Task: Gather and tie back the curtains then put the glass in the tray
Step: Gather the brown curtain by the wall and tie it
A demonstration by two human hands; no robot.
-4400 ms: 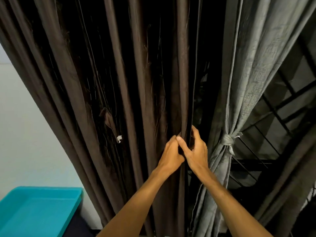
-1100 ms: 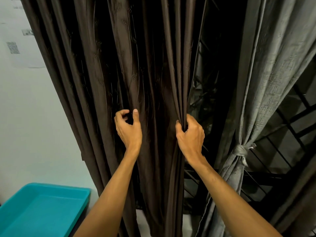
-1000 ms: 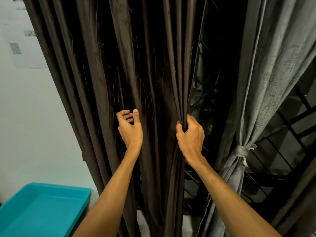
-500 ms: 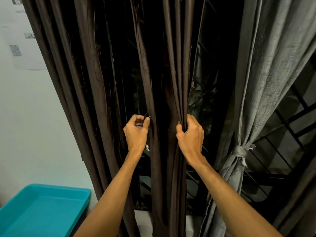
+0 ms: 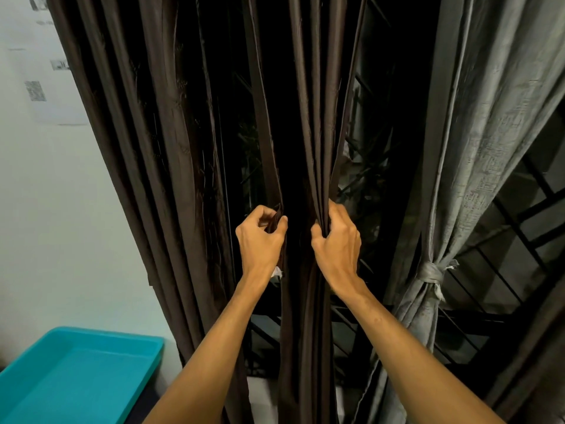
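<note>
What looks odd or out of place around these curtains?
The grey curtain is knotted back with a frayed strip, ragged ends hanging loose. The brown curtain hangs untied, its folds gripped by the left hand and right hand; a small white scrap shows beside the left wrist.

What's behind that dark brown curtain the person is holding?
Through gaps in the dark brown satin curtain, black metal window bars and dim foliage show. The folds gripped by the left hand and right hand cover everything else.
</note>
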